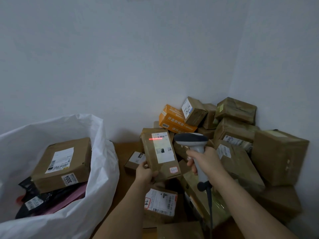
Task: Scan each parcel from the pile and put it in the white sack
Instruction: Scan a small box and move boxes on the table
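My left hand [144, 172] grips the lower end of a long brown cardboard parcel [151, 152], held up with its white label facing me. A red laser line crosses the barcode at the label's top. To its right, my right hand [206, 160] grips the handle of a grey barcode scanner [191, 140], its head aimed at the label and its cable hanging down. The white sack [101, 152] stands open at the left. Inside it lie a brown box [63, 164] marked 3004 and black and pink mailer bags.
The pile of brown parcels [241, 152] fills the right corner against the wall, with an orange box [174, 120] at its back. More labelled boxes [160, 202] lie below my arms. A small box [135, 160] sits between sack and pile.
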